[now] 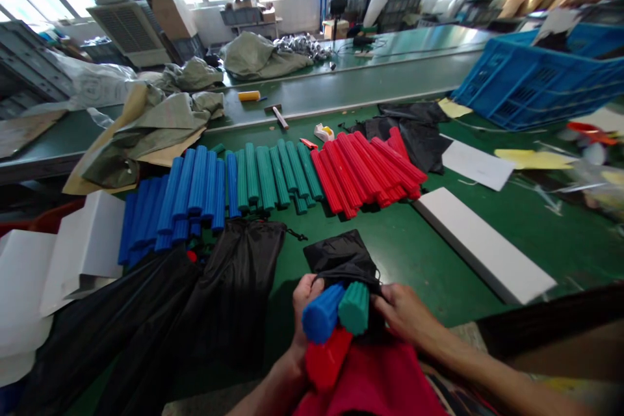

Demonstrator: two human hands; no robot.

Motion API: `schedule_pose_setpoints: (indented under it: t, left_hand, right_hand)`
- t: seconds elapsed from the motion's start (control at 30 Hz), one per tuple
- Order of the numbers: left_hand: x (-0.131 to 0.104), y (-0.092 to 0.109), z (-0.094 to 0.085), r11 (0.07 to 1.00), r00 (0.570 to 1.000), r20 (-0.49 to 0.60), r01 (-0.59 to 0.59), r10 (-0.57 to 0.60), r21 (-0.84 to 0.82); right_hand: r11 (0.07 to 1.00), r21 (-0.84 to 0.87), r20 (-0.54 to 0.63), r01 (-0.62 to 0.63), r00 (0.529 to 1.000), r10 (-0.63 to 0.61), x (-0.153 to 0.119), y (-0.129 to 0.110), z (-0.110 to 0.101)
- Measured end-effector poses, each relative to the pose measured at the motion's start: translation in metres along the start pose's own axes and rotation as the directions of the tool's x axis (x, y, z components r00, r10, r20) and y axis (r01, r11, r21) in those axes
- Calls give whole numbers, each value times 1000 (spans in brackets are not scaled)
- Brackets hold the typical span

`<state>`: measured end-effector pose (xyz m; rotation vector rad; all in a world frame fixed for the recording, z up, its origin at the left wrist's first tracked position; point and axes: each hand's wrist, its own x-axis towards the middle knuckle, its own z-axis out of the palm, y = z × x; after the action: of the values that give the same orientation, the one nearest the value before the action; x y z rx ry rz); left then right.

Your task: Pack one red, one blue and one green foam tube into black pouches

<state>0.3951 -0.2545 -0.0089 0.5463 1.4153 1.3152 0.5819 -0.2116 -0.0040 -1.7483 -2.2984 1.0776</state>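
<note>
Close to my body, a black drawstring bag point(340, 255) lies with its mouth toward me. A blue ribbed foam stick point(322, 315), a green one point(354, 307) and a red one point(327, 357) stick out of that mouth, ends facing me. My left hand point(303, 304) is closed on the bag's left edge, beside the blue stick; some of its fingers are hidden. On the other side, my right hand point(400, 309) pinches the right edge of the mouth near the cord. Beyond the bag lie rows of blue sticks point(197, 182), green sticks point(266, 175) and red sticks point(363, 169).
Long black bags point(238, 279) lie at left beside white boxes point(88, 240). A long white box point(487, 244) rests at right, with a blue crate point(541, 78) behind it. Farther back are a hammer-like tool point(279, 117), a yellow cylinder point(249, 96) and more black bags point(414, 127).
</note>
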Motion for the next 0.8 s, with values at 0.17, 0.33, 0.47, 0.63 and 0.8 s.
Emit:
schedule_pose_setpoints:
  t: [0.17, 0.33, 0.47, 0.63, 0.8]
  left_hand:
    - [-11, 87, 27, 980, 997, 64, -37, 50, -194]
    - [-17, 129, 19, 991, 989, 59, -130, 132, -30]
    - [-24, 145, 4, 973, 985, 72, -166, 156, 161]
    - [-34, 146, -1, 989, 988, 106, -122, 112, 87]
    - [-52, 158, -9, 995, 993, 77, -89, 85, 51]
  right_hand:
    - [944, 315, 52, 100, 991, -122, 1, -33, -50]
    - [854, 503, 111, 134, 970, -217, -1, -46, -68]
    - [840, 508, 121, 189, 951, -286, 0, -56, -80]
    - [841, 523, 177, 140, 947, -268, -3, -65, -84]
    - [799, 597, 258, 67, 928, -270, -8, -73, -85]
